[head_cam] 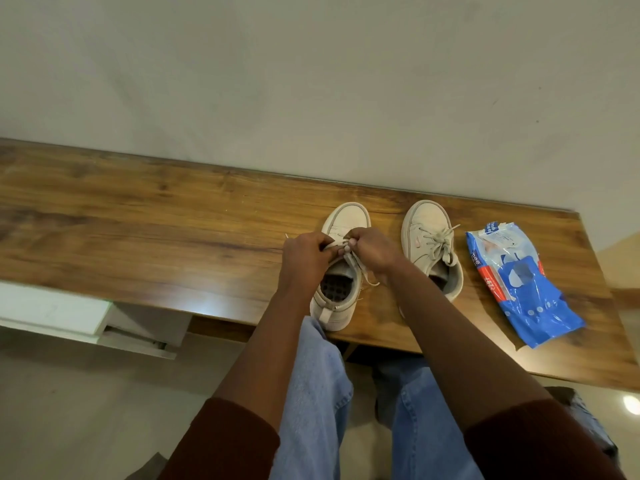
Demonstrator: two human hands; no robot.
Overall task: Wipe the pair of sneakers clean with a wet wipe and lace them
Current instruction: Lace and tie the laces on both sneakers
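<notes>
pinching the pale flat lace over the left off-white low sneaker, my left hand and right hand both clamped on it; i'd tension evenly before knotting

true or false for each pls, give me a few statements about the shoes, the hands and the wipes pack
1. The left hand and right hand both pinch the lace of the left-side sneaker. True.
2. The wipes pack lies between the two sneakers. False: it lies to the right of both, on the table.
3. The sneaker beside the pack has its lace tied in a bow. True.
4. The sneakers' toes point toward the person. False: the toes point toward the wall and the heels toward the person.
</notes>
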